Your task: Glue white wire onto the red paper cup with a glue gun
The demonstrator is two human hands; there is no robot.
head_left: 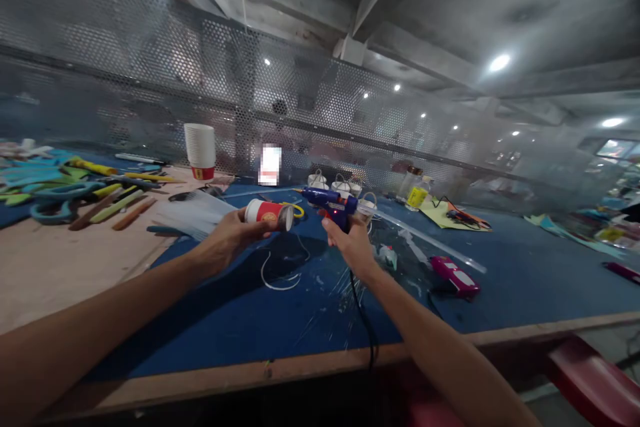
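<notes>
A red and white paper cup [269, 214] lies on its side in the grip of my left hand [231, 237], its open or rimmed end facing right. My right hand [354, 240] is wrapped round the handle of a blue glue gun [325, 197], with a small red light showing. The gun's nozzle points left, above and just right of the cup, apart from it. A long clear glue stick [430, 238] reaches out of the gun's back. Behind the gun stand small white cups with string handles [341, 185].
Stacked paper cups [200, 150] stand at the back left, near scissors [55, 203] and markers. Clear strips [193, 213] and a white string [280, 285] lie near my left hand. A magenta device [455, 277], bottle [417, 195] and yellow paper [450, 217] are at right. Perforated metal backs the table.
</notes>
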